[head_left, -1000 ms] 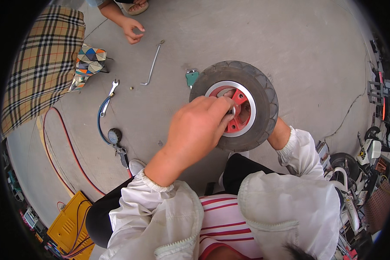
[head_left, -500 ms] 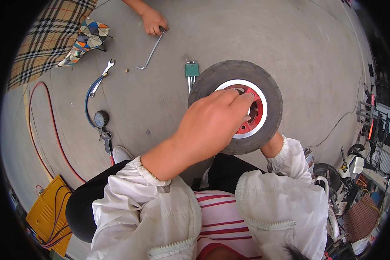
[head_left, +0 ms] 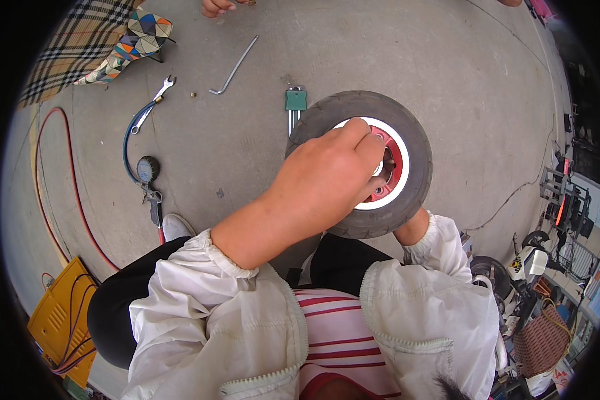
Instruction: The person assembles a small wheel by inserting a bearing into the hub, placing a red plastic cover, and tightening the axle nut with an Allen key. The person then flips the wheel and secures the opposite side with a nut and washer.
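A small wheel (head_left: 417,160) with a black rubber tyre and a red and white rim is in front of my body, its rim face turned up. My left hand (head_left: 333,163) lies over the rim with thumb and fingers closed at the hub opening. A bit of silver metal shows beside the fingertips; what they grip is mostly covered. At the tyre's lower right edge, my right hand (head_left: 413,228) goes underneath the wheel, so only its wrist side shows and its fingers are hidden. A green holder of hex keys (head_left: 295,100) lies partly under the tyre's left side.
On the floor lie an L-shaped bar (head_left: 237,65), a combination wrench (head_left: 153,103), a small brass fitting (head_left: 193,95) and an inflator gauge (head_left: 148,169) with hoses. A yellow case (head_left: 63,313) lies lower left. Another person's hand (head_left: 218,7) shows at the top. Clutter lines the right.
The other person's hand has let go of the L-shaped bar and drawn back to the top edge. The view has shifted slightly. My left hand remains at the hub.
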`<state>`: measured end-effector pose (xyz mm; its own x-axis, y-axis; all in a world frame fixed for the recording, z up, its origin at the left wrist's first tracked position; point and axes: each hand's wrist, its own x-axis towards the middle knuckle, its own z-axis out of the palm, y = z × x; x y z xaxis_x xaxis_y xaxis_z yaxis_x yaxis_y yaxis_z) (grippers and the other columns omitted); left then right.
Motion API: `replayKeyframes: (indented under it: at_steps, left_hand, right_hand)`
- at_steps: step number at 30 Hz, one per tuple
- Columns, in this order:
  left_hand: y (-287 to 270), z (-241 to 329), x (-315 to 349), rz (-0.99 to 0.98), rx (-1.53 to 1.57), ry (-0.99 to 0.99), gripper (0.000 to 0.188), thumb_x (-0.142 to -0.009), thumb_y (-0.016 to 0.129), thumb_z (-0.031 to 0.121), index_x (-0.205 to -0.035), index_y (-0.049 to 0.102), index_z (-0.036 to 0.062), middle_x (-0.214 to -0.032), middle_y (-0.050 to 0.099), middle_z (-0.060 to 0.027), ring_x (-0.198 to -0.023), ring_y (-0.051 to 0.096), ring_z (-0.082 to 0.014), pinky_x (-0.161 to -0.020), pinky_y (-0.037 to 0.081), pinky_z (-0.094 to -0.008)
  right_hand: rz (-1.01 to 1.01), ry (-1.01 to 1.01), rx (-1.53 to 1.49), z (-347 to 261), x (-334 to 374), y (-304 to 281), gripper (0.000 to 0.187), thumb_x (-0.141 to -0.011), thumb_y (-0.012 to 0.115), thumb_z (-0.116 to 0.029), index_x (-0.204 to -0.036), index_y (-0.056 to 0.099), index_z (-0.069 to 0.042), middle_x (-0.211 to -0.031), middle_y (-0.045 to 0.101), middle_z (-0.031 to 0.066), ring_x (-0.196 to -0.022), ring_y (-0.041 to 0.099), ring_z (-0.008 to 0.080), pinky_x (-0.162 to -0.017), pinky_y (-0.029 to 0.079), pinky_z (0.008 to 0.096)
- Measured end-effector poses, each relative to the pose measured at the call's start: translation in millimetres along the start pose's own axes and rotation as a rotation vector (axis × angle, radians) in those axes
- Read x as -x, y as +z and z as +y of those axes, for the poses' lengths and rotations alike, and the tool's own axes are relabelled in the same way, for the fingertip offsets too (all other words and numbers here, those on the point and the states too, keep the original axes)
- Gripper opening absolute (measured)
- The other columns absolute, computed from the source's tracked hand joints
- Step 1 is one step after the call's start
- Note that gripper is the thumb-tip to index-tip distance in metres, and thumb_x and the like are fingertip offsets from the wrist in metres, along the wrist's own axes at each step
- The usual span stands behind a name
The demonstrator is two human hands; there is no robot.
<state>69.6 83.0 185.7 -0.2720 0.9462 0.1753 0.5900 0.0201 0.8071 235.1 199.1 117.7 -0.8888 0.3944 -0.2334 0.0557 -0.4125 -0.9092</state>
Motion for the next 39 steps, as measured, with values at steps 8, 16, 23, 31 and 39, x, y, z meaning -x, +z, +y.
replayKeyframes:
  at_steps: [8,16,23,31,39]
  left_hand:
    - [1.3,6.8,0.1,0.046,0.020,-0.042,0.035,-0.077,0.078,0.016,-0.104,0.062,0.0022,-0.103,0.058,-0.0122,-0.088,0.064,-0.0326,-0.073,0.054,-0.0404]
    - [2.1,4.7,-0.2,0.009,-0.017,0.011,0.038,-0.077,0.077,0.015,-0.107,0.060,0.0000,-0.110,0.058,-0.0139,-0.093,0.064,-0.0348,-0.076,0.054,-0.0417]
    - [0.4,3.4,-2.1,-0.044,-0.013,0.033,0.038,-0.077,0.077,0.015,-0.107,0.059,-0.0008,-0.113,0.058,-0.0146,-0.094,0.064,-0.0354,-0.078,0.054,-0.0423]
    - [-1.5,-1.2,-3.0,0.019,0.064,-0.085,0.028,-0.083,0.071,0.012,-0.110,0.065,0.0051,-0.109,0.060,-0.0150,-0.087,0.063,-0.0348,-0.075,0.052,-0.0411]
    - [17.3,-25.6,-3.0,0.183,0.305,-0.319,0.022,-0.094,0.061,0.017,-0.109,0.060,-0.0001,-0.086,0.063,-0.0148,-0.079,0.064,-0.0299,-0.070,0.051,-0.0395]
  right_hand:
    - [0.048,0.016,-0.238,-0.2,-1.5,1.3,0.038,-0.097,0.060,-0.016,-0.131,0.052,-0.002,-0.126,0.061,0.0121,-0.113,0.063,0.0209,-0.094,0.056,0.0328]
    - [0.122,0.142,-0.089,-6.5,0.0,-0.4,0.033,-0.096,0.060,-0.014,-0.127,0.055,-0.002,-0.120,0.063,0.0108,-0.108,0.064,0.0179,-0.089,0.057,0.0291]
    - [0.118,0.121,-0.161,-4.0,2.0,-1.7,0.035,-0.097,0.060,-0.017,-0.129,0.054,-0.003,-0.121,0.063,0.0118,-0.107,0.064,0.0178,-0.089,0.058,0.0272]
    - [0.018,0.257,-0.602,2.0,-9.5,-19.2,0.041,-0.099,0.056,-0.025,-0.134,0.052,-0.005,-0.125,0.061,0.0140,-0.114,0.062,0.0221,-0.089,0.059,0.0327]
    - [0.028,0.147,-0.394,-3.9,-30.5,-12.9,0.042,-0.095,0.063,-0.021,-0.132,0.054,-0.002,-0.125,0.063,0.0120,-0.105,0.064,0.0192,-0.092,0.056,0.0344]
